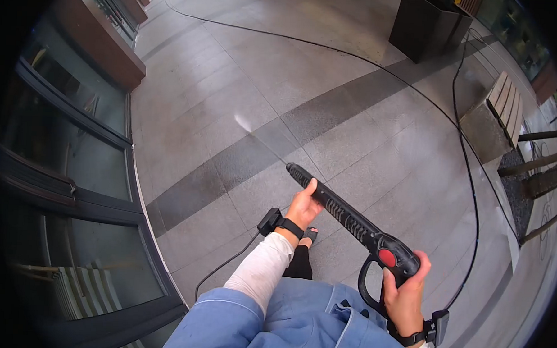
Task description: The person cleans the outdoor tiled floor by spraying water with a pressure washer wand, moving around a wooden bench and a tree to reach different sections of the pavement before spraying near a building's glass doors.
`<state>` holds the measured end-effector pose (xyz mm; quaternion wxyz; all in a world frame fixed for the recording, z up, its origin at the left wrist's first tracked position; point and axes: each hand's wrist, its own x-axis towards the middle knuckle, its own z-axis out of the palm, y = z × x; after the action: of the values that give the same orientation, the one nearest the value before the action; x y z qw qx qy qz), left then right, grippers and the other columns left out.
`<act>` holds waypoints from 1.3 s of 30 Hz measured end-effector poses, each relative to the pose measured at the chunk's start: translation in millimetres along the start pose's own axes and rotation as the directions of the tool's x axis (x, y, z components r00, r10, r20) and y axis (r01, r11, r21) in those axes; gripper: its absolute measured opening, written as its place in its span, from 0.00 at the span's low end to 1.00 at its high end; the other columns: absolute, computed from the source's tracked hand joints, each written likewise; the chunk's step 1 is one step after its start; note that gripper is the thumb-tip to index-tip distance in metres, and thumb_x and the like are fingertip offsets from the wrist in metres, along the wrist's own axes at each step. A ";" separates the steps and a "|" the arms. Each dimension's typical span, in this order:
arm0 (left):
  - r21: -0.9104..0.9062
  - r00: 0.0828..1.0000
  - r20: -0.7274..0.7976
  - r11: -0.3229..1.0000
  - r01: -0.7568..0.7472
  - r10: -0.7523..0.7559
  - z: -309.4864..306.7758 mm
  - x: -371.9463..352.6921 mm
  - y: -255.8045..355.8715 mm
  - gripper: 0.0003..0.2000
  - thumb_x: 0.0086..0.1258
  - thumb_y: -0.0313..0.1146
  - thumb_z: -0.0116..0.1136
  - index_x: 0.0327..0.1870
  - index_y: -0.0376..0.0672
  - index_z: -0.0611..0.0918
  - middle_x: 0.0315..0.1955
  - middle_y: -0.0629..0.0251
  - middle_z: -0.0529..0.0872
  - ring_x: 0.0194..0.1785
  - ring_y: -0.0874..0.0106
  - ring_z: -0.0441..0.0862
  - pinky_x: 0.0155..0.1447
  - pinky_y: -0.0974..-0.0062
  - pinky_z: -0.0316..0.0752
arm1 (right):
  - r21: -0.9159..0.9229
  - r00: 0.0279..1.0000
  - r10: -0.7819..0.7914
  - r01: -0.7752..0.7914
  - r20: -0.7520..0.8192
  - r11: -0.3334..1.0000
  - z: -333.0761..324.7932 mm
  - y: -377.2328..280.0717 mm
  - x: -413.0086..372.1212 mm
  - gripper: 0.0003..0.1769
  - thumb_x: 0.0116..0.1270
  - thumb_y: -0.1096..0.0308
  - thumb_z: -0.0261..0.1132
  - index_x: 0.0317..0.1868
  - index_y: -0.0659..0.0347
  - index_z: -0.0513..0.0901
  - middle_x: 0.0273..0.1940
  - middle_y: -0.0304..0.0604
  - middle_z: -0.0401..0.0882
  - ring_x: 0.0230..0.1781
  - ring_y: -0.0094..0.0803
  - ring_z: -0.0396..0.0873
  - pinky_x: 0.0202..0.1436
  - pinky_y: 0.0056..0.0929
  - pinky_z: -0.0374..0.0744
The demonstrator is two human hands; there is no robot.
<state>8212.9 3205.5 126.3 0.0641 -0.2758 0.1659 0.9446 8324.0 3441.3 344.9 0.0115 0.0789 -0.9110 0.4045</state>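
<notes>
A black pressure washer gun (345, 214) with a round red patch near its grip slants across the middle of the head view. My left hand (304, 205) is closed around its front barrel, thumb on top. At the rear, my right hand (405, 298) grips the handle behind the looped trigger guard; the fingers on the trigger are partly hidden. From the nozzle a thin lance or jet runs forward to a white burst of spray (242, 121) over the paving. Both wrists carry black straps with small box-shaped devices.
Grey paving (233, 79) with a darker band stretches ahead. A black hose (333, 49) curves across it and down the right side. Glass doors (92, 166) line the left. A dark planter (428, 28) and a slatted bench (499, 112) stand at the right.
</notes>
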 end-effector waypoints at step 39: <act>0.398 0.868 -0.133 0.776 0.489 -0.479 105.7 180.5 -34.0 0.10 0.64 0.37 0.53 0.36 0.38 0.74 0.34 0.64 0.76 0.39 0.68 0.75 0.48 0.65 0.73 | 0.100 0.796 0.532 -0.527 -0.288 0.844 15.2 43.7 95.6 0.34 0.54 0.75 0.62 0.57 0.65 0.51 0.39 0.58 0.73 0.36 0.47 0.76 0.41 0.36 0.73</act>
<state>8015.8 3279.5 102.7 0.3602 -0.3001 0.2887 0.8348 8223.6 3446.1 310.7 0.0376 -0.2419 -0.8808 0.4052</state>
